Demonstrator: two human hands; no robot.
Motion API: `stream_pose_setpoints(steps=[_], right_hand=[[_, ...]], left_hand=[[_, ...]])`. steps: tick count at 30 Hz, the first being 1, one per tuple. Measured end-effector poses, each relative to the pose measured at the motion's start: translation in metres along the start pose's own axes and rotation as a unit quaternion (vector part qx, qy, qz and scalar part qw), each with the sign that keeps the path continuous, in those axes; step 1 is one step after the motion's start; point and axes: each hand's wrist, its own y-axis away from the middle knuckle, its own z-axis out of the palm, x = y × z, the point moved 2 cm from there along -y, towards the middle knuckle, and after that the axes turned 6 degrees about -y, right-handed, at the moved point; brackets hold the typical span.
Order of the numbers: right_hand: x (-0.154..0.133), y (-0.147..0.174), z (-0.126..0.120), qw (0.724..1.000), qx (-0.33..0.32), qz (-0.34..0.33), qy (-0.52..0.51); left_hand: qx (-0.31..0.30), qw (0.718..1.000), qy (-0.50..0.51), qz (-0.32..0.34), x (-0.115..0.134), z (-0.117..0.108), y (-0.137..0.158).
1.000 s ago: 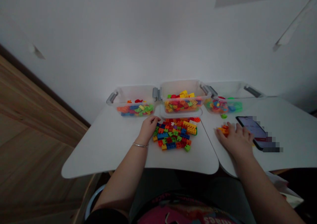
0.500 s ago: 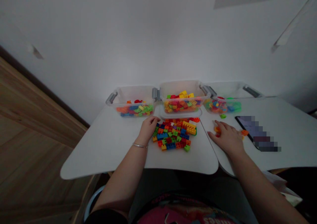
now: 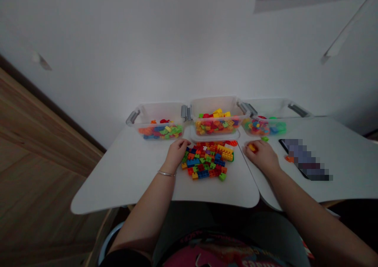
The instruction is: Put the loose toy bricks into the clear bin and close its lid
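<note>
Bricks (image 3: 203, 165) are lying on the worktop (image 3: 132, 180), likely for easy reach, beside the curled left hand (image 3: 177, 152), whose hold I can't see, while the right hand (image 3: 264, 155) is pinching a yellow toy piece (image 3: 252, 148), probably so it won't slip.

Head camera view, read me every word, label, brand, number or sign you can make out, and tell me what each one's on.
No text is clearly readable.
Dark shirt with pink print: lettering present, too blurred to read.
Black-edged rectangular phone: screen pixelated, nothing legible.
Clear plastic bins with grey handles and multicoloured plastic toy bricks: no lettering visible.
</note>
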Motion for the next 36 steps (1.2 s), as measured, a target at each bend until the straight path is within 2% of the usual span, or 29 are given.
stream_pose_setpoints(steps=[3, 6, 9, 14, 17, 20, 25, 29, 32, 34, 36], right_hand=[[-0.007, -0.007, 0.000, 0.989, 0.060, 0.024, -0.131], [-0.025, -0.011, -0.001, 0.963, 0.106, 0.053, -0.242], [-0.052, -0.016, 0.000, 0.952, 0.111, 0.013, -0.286], [-0.096, -0.022, 0.009, 0.969, 0.036, -0.152, -0.189], [-0.112, -0.020, 0.018, 0.973, -0.032, -0.201, -0.104], [-0.121, -0.016, 0.023, 0.966, -0.079, -0.240, -0.050], [-0.120, -0.013, 0.021, 0.966, -0.081, -0.237, -0.060], [-0.105, -0.011, 0.015, 0.970, -0.033, -0.223, -0.090], [-0.089, -0.006, 0.009, 0.975, -0.008, -0.215, -0.046], [-0.073, 0.001, 0.001, 0.985, 0.017, -0.173, 0.005], [-0.053, 0.009, -0.009, 0.993, 0.055, -0.094, 0.051]], left_hand=[[0.000, 1.000, -0.003, 0.001, -0.001, 0.000, -0.001], [-0.001, 1.000, -0.002, 0.004, -0.001, 0.001, -0.001], [-0.003, 1.000, 0.002, 0.005, -0.001, 0.001, -0.001], [-0.003, 1.000, 0.005, 0.002, 0.002, 0.000, 0.000], [-0.006, 1.000, 0.001, -0.002, 0.003, -0.001, 0.000], [-0.009, 1.000, 0.000, -0.008, 0.004, -0.001, 0.000], [-0.009, 1.000, -0.002, -0.002, 0.005, -0.001, 0.000], [-0.004, 1.000, 0.004, -0.007, 0.006, -0.001, 0.001], [-0.003, 1.000, 0.005, -0.009, 0.006, -0.001, 0.001], [0.000, 1.000, 0.006, -0.011, 0.005, -0.001, 0.001], [0.000, 1.000, 0.006, -0.012, 0.005, -0.001, 0.000]])
